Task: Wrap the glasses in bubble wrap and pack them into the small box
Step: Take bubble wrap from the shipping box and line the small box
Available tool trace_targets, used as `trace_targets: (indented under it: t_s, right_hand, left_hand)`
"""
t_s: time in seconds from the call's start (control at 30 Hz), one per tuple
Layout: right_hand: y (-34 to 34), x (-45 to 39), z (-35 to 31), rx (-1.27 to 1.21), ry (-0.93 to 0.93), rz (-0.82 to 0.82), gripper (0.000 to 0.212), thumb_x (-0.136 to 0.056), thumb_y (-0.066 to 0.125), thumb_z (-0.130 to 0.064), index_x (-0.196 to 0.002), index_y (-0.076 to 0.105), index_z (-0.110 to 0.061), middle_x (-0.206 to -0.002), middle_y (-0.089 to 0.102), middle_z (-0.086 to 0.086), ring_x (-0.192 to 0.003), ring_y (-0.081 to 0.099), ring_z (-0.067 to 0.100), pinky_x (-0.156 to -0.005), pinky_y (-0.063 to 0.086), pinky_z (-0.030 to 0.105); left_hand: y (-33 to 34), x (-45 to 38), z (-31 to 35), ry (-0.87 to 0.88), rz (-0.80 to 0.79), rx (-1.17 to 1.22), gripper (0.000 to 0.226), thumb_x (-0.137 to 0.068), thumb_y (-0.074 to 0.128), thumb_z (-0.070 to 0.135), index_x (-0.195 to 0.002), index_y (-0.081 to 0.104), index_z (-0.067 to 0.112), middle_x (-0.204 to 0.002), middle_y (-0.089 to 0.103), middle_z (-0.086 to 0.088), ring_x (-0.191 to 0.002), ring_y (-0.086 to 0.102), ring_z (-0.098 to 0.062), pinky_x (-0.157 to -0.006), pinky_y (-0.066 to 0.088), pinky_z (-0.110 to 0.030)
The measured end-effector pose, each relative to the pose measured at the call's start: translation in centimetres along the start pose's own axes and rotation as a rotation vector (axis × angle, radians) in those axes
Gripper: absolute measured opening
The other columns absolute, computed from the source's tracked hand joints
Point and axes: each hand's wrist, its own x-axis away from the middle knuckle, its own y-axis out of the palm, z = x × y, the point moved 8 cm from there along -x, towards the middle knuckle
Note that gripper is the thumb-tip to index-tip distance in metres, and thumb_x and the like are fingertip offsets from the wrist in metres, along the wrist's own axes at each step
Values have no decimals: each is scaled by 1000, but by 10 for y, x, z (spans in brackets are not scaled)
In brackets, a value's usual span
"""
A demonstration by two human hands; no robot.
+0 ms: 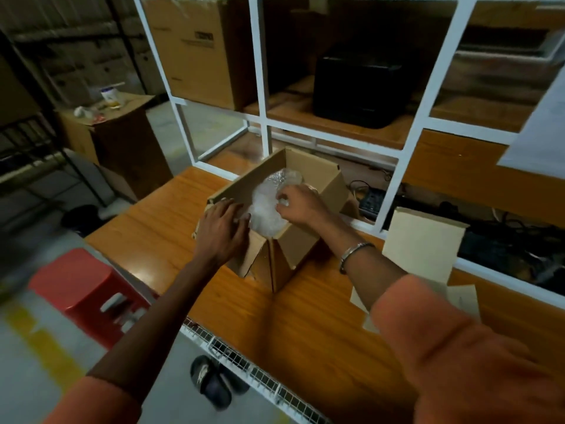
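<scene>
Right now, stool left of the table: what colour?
Red, with a white item on it; the stool shows in the head view.

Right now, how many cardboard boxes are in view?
3: the small box under both hands on the table, a large box on the shelf, a tall box on the floor. Others may be hidden.

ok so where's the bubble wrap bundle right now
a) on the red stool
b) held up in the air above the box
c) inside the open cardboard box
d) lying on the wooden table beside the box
c, the bubble wrap bundle sits down inside the open small cardboard box, with the right hand pinching its top and the left hand at the box's near edge.
</scene>
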Motion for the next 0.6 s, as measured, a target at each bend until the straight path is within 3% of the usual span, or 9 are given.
trace_targets:
  t_s: [0.13, 0.23, 0.27, 0.33, 0.37, 0.43, 0.53, 0.6]
  right_hand:
    - [22, -31, -8, 167, 39, -163, 63, -88, 72, -54, -133, 63, -12, -137, 64, 16, -120, 65, 38, -98, 55, 48]
    - [43, -46, -7, 325, 54, -321, 79, -82, 74, -69, -134, 61, -11, -142, 62, 16, -127, 60, 40, -105, 48, 54]
    - [47, -50, -8, 325, 34, -338, 69, -82, 76, -64, -126, 64, -12, -138, 65, 14, -123, 62, 39, -102, 48, 53]
    - [47, -61, -11, 279, -19, -296, 27, -87, 76, -40, -93, 64, -16, -110, 73, 10, -101, 68, 33, -82, 52, 40]
    - [44, -66, -10, 232, -32, -260, 19, -87, 72, -29, -79, 59, -18, -90, 69, 7, -90, 68, 30, -72, 48, 34]
    - [28, -67, -14, 128, -71, -196, 28, -85, 68, -22, -64, 50, -19, -67, 54, 2, -74, 62, 26, -63, 40, 30]
    - [-12, -54, -25, -58, -154, -128, 31, -92, 67, -25, -65, 54, -19, -67, 53, 4, -63, 53, 20, -62, 39, 30]
    - [-47, -43, -30, -191, -189, -88, 25, -99, 67, -31, -79, 65, -15, -78, 64, 7, -67, 60, 19, -61, 43, 28]
  left_hand:
    - [12, -5, -11, -35, 3, -20, 69, -107, 27, 59, -147, 59, 12, -152, 58, -16, -143, 51, -33, -119, 40, -56]
    - [15, -6, -16, -33, 25, -36, 66, -108, 30, 56, -143, 61, 9, -147, 62, -17, -137, 56, -33, -115, 45, -53]
    - [15, -7, -16, -35, 37, -34, 64, -108, 32, 55, -142, 62, 9, -144, 64, -17, -135, 59, -33, -113, 47, -53]
    - [15, -11, -16, -48, 55, -36, 63, -108, 35, 55, -140, 63, 8, -138, 67, -17, -128, 63, -33, -106, 52, -53]
    - [15, -12, -16, -59, 53, -38, 63, -107, 37, 55, -141, 62, 8, -137, 68, -17, -125, 65, -32, -104, 54, -52]
    - [13, -16, -16, -71, 53, -34, 63, -106, 40, 55, -142, 61, 8, -133, 70, -16, -118, 68, -31, -99, 56, -52]
    - [6, -24, -7, -67, 70, 21, 68, -106, 37, 61, -147, 56, 10, -136, 68, -14, -115, 68, -29, -99, 57, -52]
    - [-2, -33, 5, -41, 104, 131, 69, -106, 39, 63, -154, 47, 14, -146, 62, -13, -124, 64, -28, -107, 52, -49]
